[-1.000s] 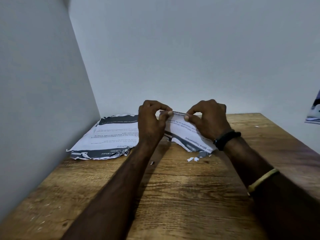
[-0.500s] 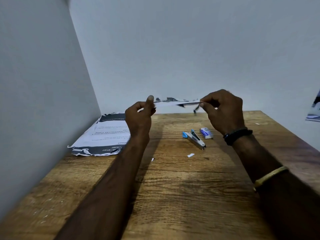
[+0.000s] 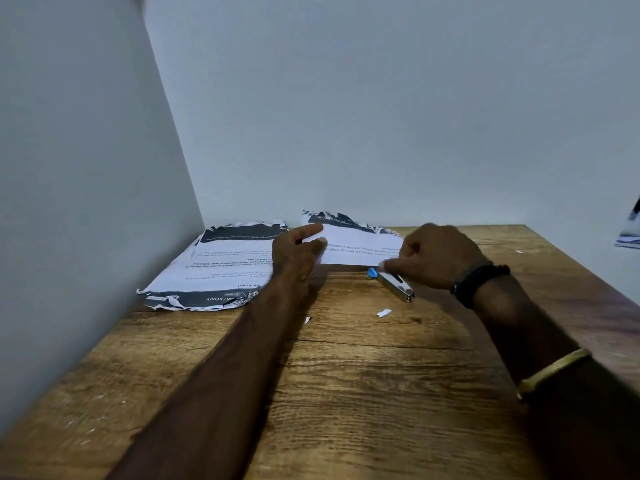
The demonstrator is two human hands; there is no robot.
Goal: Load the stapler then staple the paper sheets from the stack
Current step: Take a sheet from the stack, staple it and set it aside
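Note:
A printed paper sheet with a torn dark far edge is held low over the wooden table, tilted up toward the back wall. My left hand pinches its left edge between thumb and forefinger. My right hand grips its right near corner with curled fingers. A small silver stapler with a blue end lies on the table just below the sheet, under my right hand. The paper stack lies in the left back corner against the wall.
Small white paper scraps lie on the wood in front of the stapler. Walls close off the left and back sides. More printed paper shows at the far right edge, off the table.
Both hands lifted the sheet level above the table, uncovering the stapler and a small box, then brought it down and back; the sheet now hides the box.

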